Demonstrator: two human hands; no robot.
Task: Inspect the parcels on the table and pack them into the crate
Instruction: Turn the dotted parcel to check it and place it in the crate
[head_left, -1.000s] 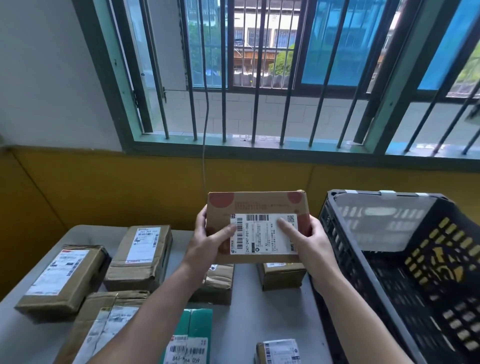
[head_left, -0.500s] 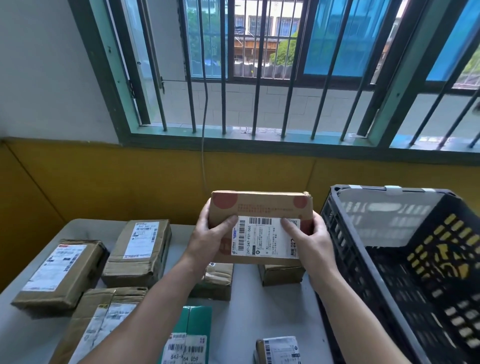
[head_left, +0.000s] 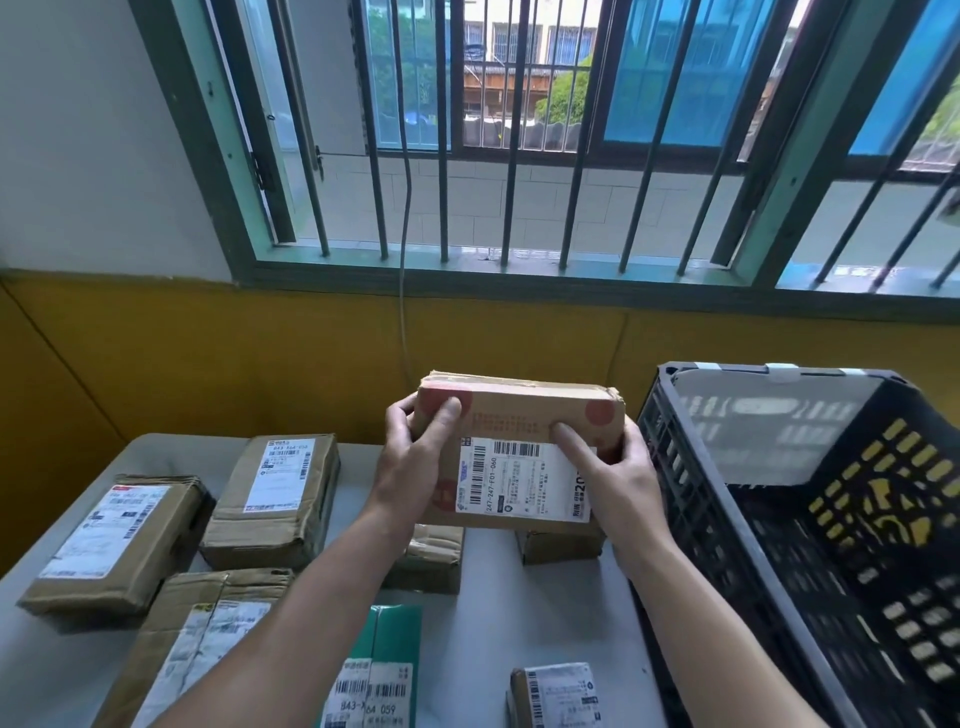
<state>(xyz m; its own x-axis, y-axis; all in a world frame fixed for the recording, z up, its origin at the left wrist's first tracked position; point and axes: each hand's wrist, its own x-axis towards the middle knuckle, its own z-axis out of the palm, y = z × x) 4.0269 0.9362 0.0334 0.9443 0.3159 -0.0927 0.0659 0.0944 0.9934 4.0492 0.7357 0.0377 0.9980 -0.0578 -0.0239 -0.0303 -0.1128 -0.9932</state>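
I have both hands on one brown cardboard parcel (head_left: 524, 415), held up off the table (head_left: 493, 597) with its labelled face turned towards the camera. The left hand (head_left: 415, 467) grips the parcel's left end, thumb pressed flat on the front near the upper left corner, the other fingers curled round behind. The right hand (head_left: 618, 478) grips the right end the same way, its thumb lying across the front just above the white shipping label (head_left: 519, 483). The parcel tilts slightly, top edge away from me, and hangs just left of the black slotted crate (head_left: 675, 467), which stands at the table's right side. Directly below the parcel, a small brown box (head_left: 558, 545) sits on the table, and another small parcel (head_left: 431, 561) is partly hidden behind the left forearm. Further left lie three larger labelled parcels: one at the far left (head_left: 114, 540), one behind it (head_left: 275, 499), and one at the near edge (head_left: 192, 639). A green parcel (head_left: 389, 665) and a small labelled box (head_left: 556, 696) lie nearest me. Beyond the table are a yellow wall (head_left: 208, 364) and a barred window (head_left: 509, 156).
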